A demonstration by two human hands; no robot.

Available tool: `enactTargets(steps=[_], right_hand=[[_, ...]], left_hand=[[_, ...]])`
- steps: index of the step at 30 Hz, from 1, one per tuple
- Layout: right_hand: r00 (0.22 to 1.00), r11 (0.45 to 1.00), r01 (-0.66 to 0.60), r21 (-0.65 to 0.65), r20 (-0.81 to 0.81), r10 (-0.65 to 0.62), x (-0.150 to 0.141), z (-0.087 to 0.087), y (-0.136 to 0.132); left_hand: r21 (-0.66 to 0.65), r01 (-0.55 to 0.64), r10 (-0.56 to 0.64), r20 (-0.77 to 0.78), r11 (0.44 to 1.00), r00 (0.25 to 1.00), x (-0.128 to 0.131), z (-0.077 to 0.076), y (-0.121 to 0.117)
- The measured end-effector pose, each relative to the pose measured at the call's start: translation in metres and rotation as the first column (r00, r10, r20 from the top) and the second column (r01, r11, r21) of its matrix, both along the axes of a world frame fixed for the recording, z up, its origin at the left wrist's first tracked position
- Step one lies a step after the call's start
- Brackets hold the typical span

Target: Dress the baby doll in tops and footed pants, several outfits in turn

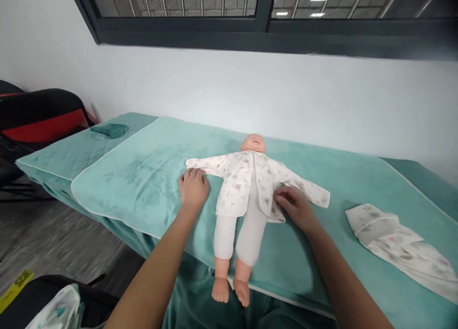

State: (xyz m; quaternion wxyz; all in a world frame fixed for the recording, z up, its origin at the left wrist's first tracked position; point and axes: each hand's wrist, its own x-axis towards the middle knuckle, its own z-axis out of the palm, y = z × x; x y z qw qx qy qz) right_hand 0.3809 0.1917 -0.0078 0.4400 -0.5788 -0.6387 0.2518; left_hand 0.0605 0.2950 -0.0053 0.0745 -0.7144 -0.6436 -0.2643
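I am looking at what seems to be a training room for infant care, not a home: a padded treatment bed (150,176) covered in teal towelling is standing against a bare white wall (250,95), a baby manikin (246,195) is lying on it, and a dark-framed interior window (265,28) is showing office ceiling lights beyond
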Motion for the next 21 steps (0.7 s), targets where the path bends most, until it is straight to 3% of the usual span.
enactTargets(steps=[2, 7, 12, 17, 19, 21], right_hand=[[0.997, 0.997, -0.076, 0.004, 0.027, 0.076, -0.017, 0.005, -0.013], [0.979, 1.000, 0.026, 0.005, 0.204, -0.027, -0.057, 0.024, -0.030], [0.935, 0.998, 0.013, 0.063, 0.352, -0.034, -0.078, 0.056, -0.033], [0.871, 0.981, -0.178, -0.081, 0.450, 0.196, -0.083, 0.077, -0.036], [0.906, 0.990, -0.108, -0.094, 0.400, 0.137, -0.072, 0.071, -0.034], [0.936, 0.995, 0.090, -0.050, 0.345, -0.067, -0.053, 0.057, -0.032]], left_hand=[[0.012, -0.042, 0.042, -0.009, 0.999, 0.999, 0.000, 0.000, -0.001], [0.008, -0.083, 0.083, -0.023, 0.996, 0.996, -0.002, -0.001, -0.001], [-0.008, -0.087, 0.087, -0.002, 0.996, 0.996, -0.003, -0.002, 0.000], [0.007, -0.111, 0.111, 0.054, 0.994, 0.992, -0.002, -0.001, 0.001], [0.037, -0.100, 0.097, 0.077, 0.994, 0.992, -0.002, -0.001, 0.000], [0.049, -0.087, 0.083, 0.084, 0.995, 0.993, -0.002, -0.001, 0.000]])
